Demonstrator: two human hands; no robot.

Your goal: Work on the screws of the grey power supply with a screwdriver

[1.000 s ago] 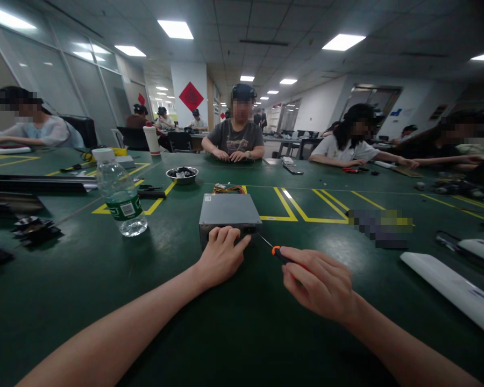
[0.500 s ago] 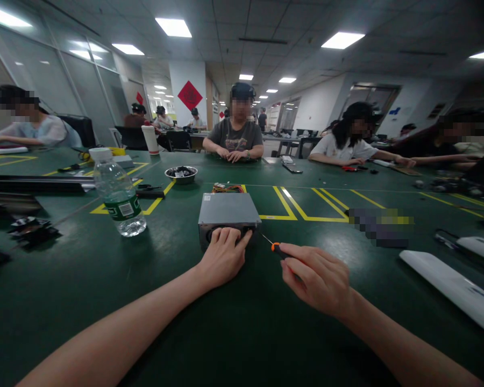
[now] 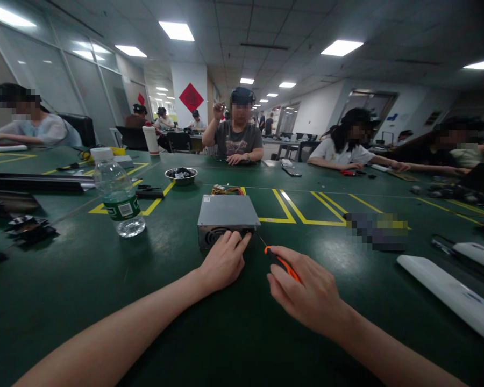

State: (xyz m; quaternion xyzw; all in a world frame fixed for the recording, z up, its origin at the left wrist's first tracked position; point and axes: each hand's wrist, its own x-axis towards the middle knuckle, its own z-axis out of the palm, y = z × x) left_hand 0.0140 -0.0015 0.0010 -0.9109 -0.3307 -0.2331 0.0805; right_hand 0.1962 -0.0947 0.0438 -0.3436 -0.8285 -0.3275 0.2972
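Note:
A grey metal computer power supply lies on the green table, its fan grille facing me and a bundle of coloured wires behind it. My left hand is pressed to the front face, fingers bent against it and the index finger near the right end; its thumb is hidden. In my right hand is a screwdriver with a black and orange handle, gripped between thumb and fingers. Its thin shaft points up and left at the supply's front right corner; whether the tip touches is too small to tell.
Left of the supply stand a water bottle and a metal bowl of small parts. White casings lie at right, dark metal parts at left. A person sits opposite; others sit along both sides.
My right hand has moved slightly left and down, with the screwdriver now steeper and more of its orange handle showing. The person opposite has raised one hand. My left hand stays at the supply.

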